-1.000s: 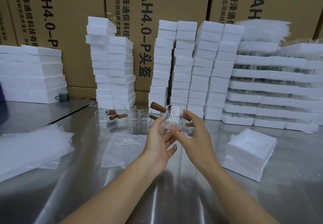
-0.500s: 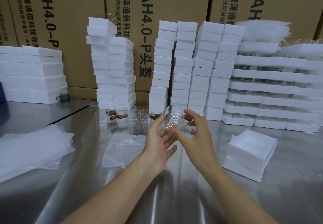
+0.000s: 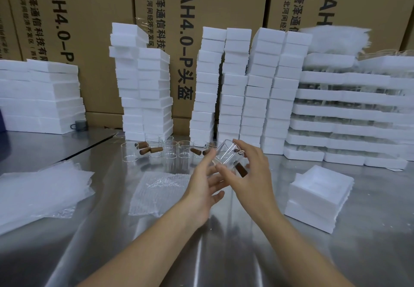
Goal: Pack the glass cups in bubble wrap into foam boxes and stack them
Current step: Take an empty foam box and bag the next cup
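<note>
Head view: we hold one cup (image 3: pixel 225 155) tilted in the air above the table (image 3: pixel 369 242), between both hands. The right hand (image 3: pixel 252 174) grips it, fingers curled round the far side and thumb on the near side. The brown handle (image 3: pixel 241 169) pokes out down-right, under the palm. The left hand (image 3: pixel 201 188) is nearly flat, fingers straight, tips touching the cup's near wall and clasping nothing. The cup is bare glass, with no wrap on it yet. A wrap sheet (image 3: pixel 156 190) lies flat on the table, just left of the hands. An open foam box (image 3: pixel 318 194) sits on a second one at right, apart from the hands, with nothing seen in it. Behind, a row of bare cups (image 3: pixel 170 150) waits. Tall foam stacks (image 3: pixel 235 89) stand at the back; whether they are packed we cannot tell. Judgement: every step remains for this cup (wrap, box, stack), and the row means several more rounds.
</note>
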Action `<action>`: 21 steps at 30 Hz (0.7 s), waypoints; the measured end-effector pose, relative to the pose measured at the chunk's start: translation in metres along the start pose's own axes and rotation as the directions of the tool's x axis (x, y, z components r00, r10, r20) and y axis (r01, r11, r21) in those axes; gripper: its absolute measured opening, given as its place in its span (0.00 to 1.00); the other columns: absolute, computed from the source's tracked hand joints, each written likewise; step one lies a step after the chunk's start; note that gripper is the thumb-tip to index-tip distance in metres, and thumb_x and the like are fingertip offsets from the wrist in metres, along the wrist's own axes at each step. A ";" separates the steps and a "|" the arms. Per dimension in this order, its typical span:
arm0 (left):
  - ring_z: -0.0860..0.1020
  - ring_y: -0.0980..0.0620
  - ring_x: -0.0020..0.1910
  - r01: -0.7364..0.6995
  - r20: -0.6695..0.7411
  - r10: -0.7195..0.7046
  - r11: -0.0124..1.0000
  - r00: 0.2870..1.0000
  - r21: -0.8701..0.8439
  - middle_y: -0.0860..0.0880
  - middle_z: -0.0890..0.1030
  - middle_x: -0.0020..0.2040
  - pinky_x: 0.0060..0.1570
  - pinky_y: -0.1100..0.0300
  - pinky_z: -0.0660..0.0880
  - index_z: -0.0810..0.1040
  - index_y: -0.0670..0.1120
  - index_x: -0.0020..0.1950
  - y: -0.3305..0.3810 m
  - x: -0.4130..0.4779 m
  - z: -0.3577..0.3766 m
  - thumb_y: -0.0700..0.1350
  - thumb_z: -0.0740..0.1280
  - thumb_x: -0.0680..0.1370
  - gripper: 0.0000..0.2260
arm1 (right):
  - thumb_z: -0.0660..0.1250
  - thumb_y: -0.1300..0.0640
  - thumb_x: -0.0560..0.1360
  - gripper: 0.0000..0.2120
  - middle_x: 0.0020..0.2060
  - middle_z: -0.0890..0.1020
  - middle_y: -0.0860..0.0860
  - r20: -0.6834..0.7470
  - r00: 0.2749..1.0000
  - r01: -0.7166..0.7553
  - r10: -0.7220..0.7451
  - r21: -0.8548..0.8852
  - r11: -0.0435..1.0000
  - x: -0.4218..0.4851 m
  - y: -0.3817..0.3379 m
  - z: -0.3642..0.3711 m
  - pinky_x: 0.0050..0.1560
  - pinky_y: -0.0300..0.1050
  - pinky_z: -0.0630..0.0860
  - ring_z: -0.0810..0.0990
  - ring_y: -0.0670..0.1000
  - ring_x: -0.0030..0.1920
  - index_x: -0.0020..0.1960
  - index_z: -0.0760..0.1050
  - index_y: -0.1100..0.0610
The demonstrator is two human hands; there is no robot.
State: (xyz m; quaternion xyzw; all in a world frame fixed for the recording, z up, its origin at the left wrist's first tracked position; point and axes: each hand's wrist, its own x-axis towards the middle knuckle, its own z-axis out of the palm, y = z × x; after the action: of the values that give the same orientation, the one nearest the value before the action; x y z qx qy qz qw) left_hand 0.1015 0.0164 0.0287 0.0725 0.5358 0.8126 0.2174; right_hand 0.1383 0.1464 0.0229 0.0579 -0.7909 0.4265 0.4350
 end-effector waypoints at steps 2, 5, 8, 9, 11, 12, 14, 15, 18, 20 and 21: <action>0.87 0.53 0.52 0.017 -0.005 -0.017 1.000 1.000 -0.014 0.49 0.90 0.53 0.54 0.54 0.75 0.86 0.47 0.61 -0.001 0.003 -0.002 0.74 0.67 0.74 0.34 | 0.77 0.39 0.70 0.34 0.64 0.72 0.34 0.049 0.998 -0.036 0.037 -0.010 0.999 0.000 0.000 -0.001 0.60 0.26 0.71 0.70 0.39 0.70 0.73 0.69 0.35; 0.88 0.57 0.44 0.016 -0.028 -0.019 0.995 0.999 -0.097 0.49 0.90 0.53 0.47 0.58 0.74 0.86 0.46 0.61 0.002 0.008 -0.006 0.75 0.63 0.77 0.35 | 0.72 0.30 0.70 0.35 0.60 0.76 0.31 0.110 0.986 -0.122 0.127 -0.054 0.991 -0.002 0.002 -0.002 0.60 0.32 0.71 0.74 0.32 0.64 0.74 0.67 0.35; 0.85 0.56 0.42 -0.012 -0.087 0.002 0.994 0.996 -0.113 0.50 0.90 0.50 0.42 0.58 0.74 0.85 0.46 0.56 0.006 0.014 -0.013 0.75 0.62 0.78 0.33 | 0.64 0.29 0.76 0.25 0.53 0.82 0.33 0.131 0.977 -0.158 0.169 -0.091 0.983 -0.003 0.003 -0.003 0.58 0.40 0.73 0.79 0.37 0.60 0.69 0.73 0.37; 0.83 0.56 0.40 -0.025 -0.103 0.016 0.997 0.995 -0.079 0.50 0.90 0.49 0.42 0.57 0.73 0.85 0.46 0.54 0.007 0.016 -0.015 0.75 0.62 0.77 0.33 | 0.63 0.31 0.79 0.19 0.51 0.83 0.34 0.136 0.976 -0.155 0.167 -0.094 0.983 -0.002 0.002 -0.003 0.54 0.40 0.73 0.80 0.38 0.57 0.64 0.76 0.38; 0.82 0.56 0.36 -0.063 -0.117 0.066 0.997 0.991 0.033 0.49 0.90 0.46 0.43 0.55 0.73 0.86 0.46 0.52 0.009 0.020 -0.018 0.76 0.61 0.77 0.34 | 0.61 0.38 0.82 0.12 0.45 0.85 0.40 0.185 0.972 -0.127 0.144 -0.098 0.987 -0.002 0.000 -0.004 0.47 0.42 0.74 0.83 0.43 0.50 0.54 0.81 0.41; 0.83 0.57 0.36 -0.088 -0.108 0.100 0.989 0.989 0.116 0.50 0.90 0.45 0.45 0.54 0.73 0.86 0.46 0.54 0.011 0.021 -0.020 0.77 0.60 0.78 0.35 | 0.61 0.40 0.83 0.12 0.42 0.84 0.43 0.216 0.967 -0.115 0.132 -0.091 0.989 -0.002 -0.001 -0.004 0.46 0.42 0.75 0.83 0.45 0.46 0.50 0.81 0.43; 0.84 0.59 0.35 -0.154 -0.087 0.189 0.938 0.978 0.312 0.50 0.90 0.44 0.46 0.53 0.73 0.86 0.47 0.54 0.013 0.023 -0.023 0.76 0.53 0.81 0.37 | 0.62 0.46 0.85 0.14 0.37 0.84 0.47 0.233 0.960 -0.155 0.158 -0.031 0.987 -0.002 -0.003 -0.003 0.44 0.39 0.75 0.82 0.47 0.41 0.46 0.81 0.48; 0.84 0.59 0.35 -0.208 -0.093 0.268 0.886 0.959 0.414 0.51 0.89 0.42 0.45 0.53 0.73 0.86 0.49 0.51 0.015 0.021 -0.024 0.75 0.49 0.82 0.37 | 0.62 0.47 0.85 0.15 0.36 0.83 0.49 0.215 0.956 -0.205 0.201 -0.001 0.979 -0.001 -0.003 -0.003 0.42 0.37 0.74 0.81 0.47 0.39 0.44 0.81 0.50; 0.82 0.53 0.40 -0.257 -0.036 0.548 0.448 0.836 0.857 0.53 0.84 0.37 0.42 0.52 0.75 0.81 0.53 0.43 0.011 0.020 -0.039 0.75 0.48 0.82 0.33 | 0.60 0.48 0.86 0.17 0.32 0.84 0.50 0.158 0.922 -0.366 0.354 0.057 0.929 0.004 0.000 -0.004 0.42 0.42 0.74 0.82 0.47 0.35 0.45 0.81 0.55; 0.80 0.53 0.42 -0.116 0.036 0.556 0.110 0.831 0.987 0.56 0.80 0.39 0.42 0.53 0.74 0.75 0.54 0.43 0.006 0.024 -0.050 0.72 0.57 0.80 0.23 | 0.60 0.50 0.86 0.18 0.31 0.83 0.50 0.135 0.892 -0.446 0.431 0.111 0.888 0.005 0.005 -0.006 0.42 0.44 0.72 0.81 0.46 0.33 0.46 0.81 0.58; 0.79 0.53 0.44 -0.059 0.036 0.505 0.030 0.862 0.998 0.57 0.79 0.41 0.43 0.53 0.73 0.74 0.54 0.44 0.004 0.026 -0.054 0.71 0.62 0.78 0.21 | 0.60 0.50 0.86 0.18 0.30 0.82 0.50 0.123 0.878 -0.477 0.463 0.127 0.870 0.006 0.008 -0.007 0.42 0.44 0.72 0.81 0.46 0.32 0.47 0.81 0.59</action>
State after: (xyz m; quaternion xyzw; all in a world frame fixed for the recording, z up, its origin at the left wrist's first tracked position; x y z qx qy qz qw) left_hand 0.0576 -0.0193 0.0070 0.1681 0.9372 0.2659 -0.1503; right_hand 0.1353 0.1580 0.0235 -0.0842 -0.7647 0.5758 0.2768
